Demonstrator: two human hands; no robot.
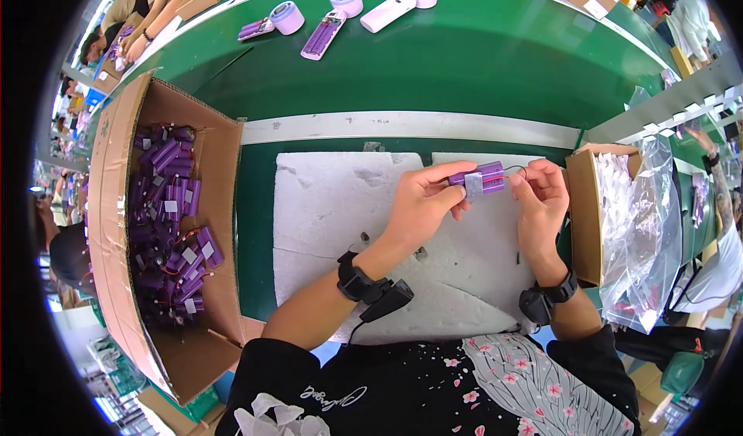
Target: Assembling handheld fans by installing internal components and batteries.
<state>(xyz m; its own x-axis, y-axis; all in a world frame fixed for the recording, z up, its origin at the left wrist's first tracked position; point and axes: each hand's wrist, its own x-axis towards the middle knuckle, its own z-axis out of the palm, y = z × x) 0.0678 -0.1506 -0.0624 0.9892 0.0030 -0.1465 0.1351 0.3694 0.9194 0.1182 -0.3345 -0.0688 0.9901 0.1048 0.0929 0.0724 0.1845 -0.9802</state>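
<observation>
A purple battery pack (492,179) with a grey patch and thin red and black wires is held above the white foam sheet (340,204). My left hand (424,200) grips the pack's left end between thumb and fingers. At the other end, my right hand (540,200) pinches the wires, fingers closed. A large cardboard box (220,150) on the left holds many similar purple packs (174,212) with grey patches and red wires. To the right of my right hand stands a smaller box (586,212) with white pieces (617,196) in it.
On the green bench beyond a pale rail (418,128) lie a white handheld fan (391,10) and two opened ones (323,35) showing purple cells. Clear plastic (646,235) drapes over the right box. Other people work at benches at upper left and far right.
</observation>
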